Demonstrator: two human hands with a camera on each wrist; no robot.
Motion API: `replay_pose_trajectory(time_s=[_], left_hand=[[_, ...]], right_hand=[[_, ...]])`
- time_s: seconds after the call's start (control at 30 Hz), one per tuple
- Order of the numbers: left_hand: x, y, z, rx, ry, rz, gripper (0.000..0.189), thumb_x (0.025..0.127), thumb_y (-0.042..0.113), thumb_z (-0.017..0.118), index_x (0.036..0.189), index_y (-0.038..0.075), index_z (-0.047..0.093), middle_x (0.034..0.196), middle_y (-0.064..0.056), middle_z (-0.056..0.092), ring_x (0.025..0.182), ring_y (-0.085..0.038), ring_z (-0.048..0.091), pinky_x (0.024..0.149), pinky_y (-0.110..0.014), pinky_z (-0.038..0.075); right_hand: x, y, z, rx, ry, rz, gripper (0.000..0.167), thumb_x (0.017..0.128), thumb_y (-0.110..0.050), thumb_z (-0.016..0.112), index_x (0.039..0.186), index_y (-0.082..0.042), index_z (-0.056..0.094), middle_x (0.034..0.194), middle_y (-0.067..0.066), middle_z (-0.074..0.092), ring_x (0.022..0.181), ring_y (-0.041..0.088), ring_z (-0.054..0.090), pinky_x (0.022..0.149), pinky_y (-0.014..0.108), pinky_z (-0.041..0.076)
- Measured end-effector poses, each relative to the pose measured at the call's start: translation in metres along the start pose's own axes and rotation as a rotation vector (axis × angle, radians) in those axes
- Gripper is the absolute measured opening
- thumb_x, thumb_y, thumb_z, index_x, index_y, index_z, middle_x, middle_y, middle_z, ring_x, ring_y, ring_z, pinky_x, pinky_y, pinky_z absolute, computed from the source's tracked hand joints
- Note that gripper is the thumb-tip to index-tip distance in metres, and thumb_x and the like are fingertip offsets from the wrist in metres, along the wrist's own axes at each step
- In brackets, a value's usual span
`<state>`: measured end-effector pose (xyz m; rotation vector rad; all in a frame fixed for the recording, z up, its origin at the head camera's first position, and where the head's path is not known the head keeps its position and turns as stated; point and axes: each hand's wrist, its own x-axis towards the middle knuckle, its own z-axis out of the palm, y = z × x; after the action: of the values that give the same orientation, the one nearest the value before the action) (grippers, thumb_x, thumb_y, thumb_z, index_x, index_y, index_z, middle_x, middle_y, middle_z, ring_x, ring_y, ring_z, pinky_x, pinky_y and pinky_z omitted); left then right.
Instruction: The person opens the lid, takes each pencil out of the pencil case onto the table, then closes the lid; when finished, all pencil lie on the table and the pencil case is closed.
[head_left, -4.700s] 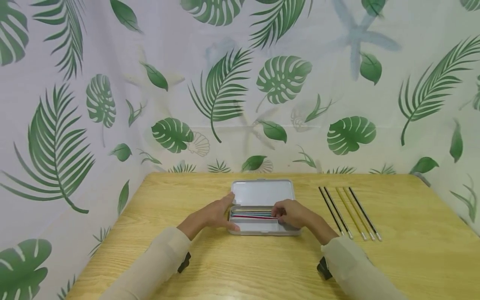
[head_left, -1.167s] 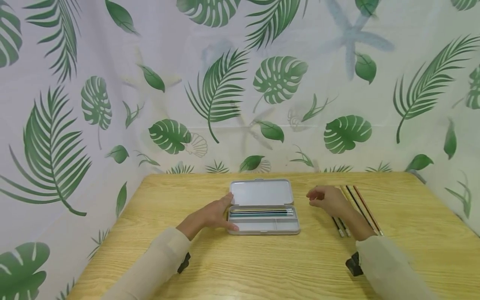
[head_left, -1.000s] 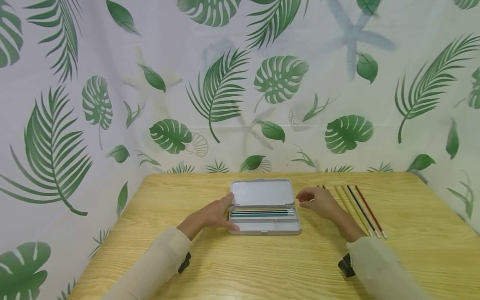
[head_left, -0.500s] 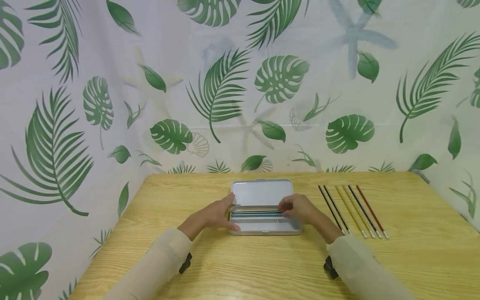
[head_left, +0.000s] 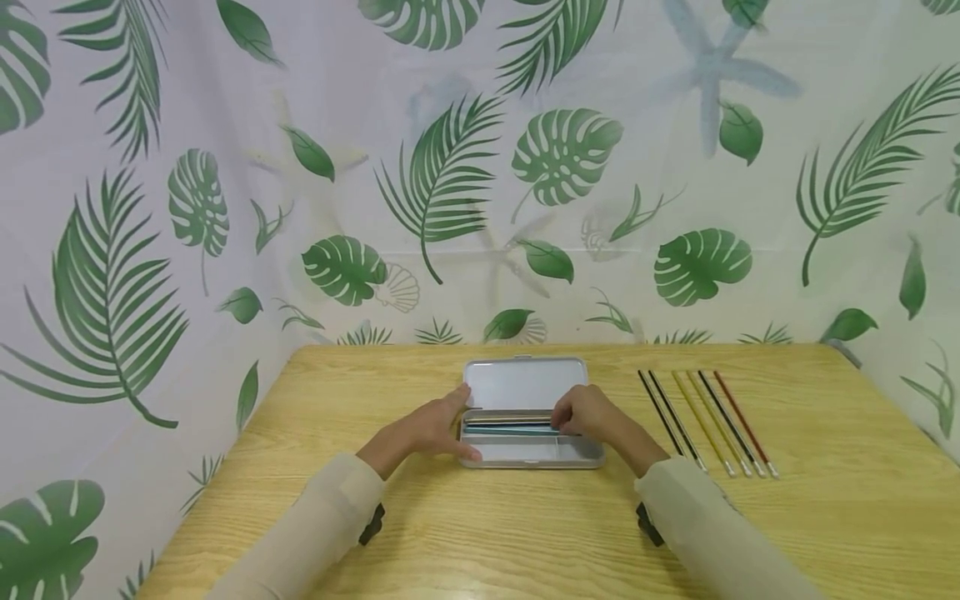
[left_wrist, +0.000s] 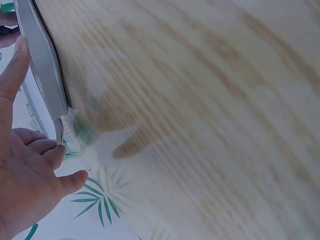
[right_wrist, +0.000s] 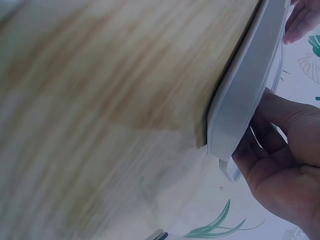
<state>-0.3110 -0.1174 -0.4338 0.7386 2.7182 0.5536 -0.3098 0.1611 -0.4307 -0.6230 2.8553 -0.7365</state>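
A white pencil case lies on the table with its lid folded back. My left hand holds its left end, thumb over the front rim and fingers at the hinge side; the left wrist view shows the thumb on the case's edge. Inside the rear compartment, thumb and fingers of my right hand pinch the right end of a teal pencil, which slants slightly. Other pencils lie behind it, their right ends hidden by the hand. The right wrist view shows the fingers reaching over the case wall.
Right of the case lies a row of pencils: two black ones, yellow ones, another black one and a red one. A leaf-printed cloth hangs behind the wooden table.
The red pencil has gone from the case to the right end of the row. My right hand has come back left into the case to the teal pencil. My left hand stayed put.
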Motion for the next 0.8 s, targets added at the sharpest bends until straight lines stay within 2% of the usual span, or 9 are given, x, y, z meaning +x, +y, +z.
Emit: replay_pose_trajectory(time_s=[0.13,0.33,0.6,0.8], left_hand=[[0.0002,0.0005,-0.0006,0.007,0.002,-0.006,0.115,0.073,0.048,0.077,0.151,-0.001,0.008,0.159,-0.015,0.007,0.148,-0.029,0.013,0.121,-0.038,0.018],[0.0002,0.0006,-0.0004,-0.004,0.001,-0.010,0.116,0.072,0.049,0.077,0.151,-0.001,0.008,0.159,-0.015,0.008,0.148,-0.029,0.014,0.121,-0.039,0.019],[-0.0009,0.0003,0.0005,-0.034,-0.004,-0.007,0.117,0.072,0.048,0.077,0.151,-0.001,0.007,0.159,-0.015,0.007,0.148,-0.029,0.013,0.121,-0.040,0.018],[-0.0011,0.0007,-0.0001,-0.029,-0.001,0.002,0.117,0.072,0.048,0.077,0.151,-0.001,0.006,0.159,-0.016,0.007,0.147,-0.030,0.013,0.121,-0.040,0.019]], right_hand=[[0.0006,-0.0006,0.0003,-0.025,0.000,-0.003,0.007,0.079,0.000,0.072,0.080,-0.006,0.075,0.078,0.005,0.072,0.071,0.010,0.060,0.064,0.025,0.053],[-0.0006,-0.0023,0.0017,-0.023,-0.012,0.002,0.009,0.080,0.001,0.070,0.083,-0.005,0.075,0.083,0.005,0.073,0.077,0.014,0.063,0.071,0.028,0.055],[-0.0037,-0.0004,0.0020,0.028,0.015,-0.037,0.008,0.083,0.000,0.067,0.081,-0.005,0.073,0.082,0.004,0.071,0.077,0.014,0.061,0.070,0.031,0.054],[-0.0092,0.0011,-0.0060,0.077,0.035,-0.052,0.009,0.086,0.000,0.063,0.085,-0.005,0.071,0.085,0.005,0.070,0.080,0.016,0.061,0.072,0.034,0.054]])
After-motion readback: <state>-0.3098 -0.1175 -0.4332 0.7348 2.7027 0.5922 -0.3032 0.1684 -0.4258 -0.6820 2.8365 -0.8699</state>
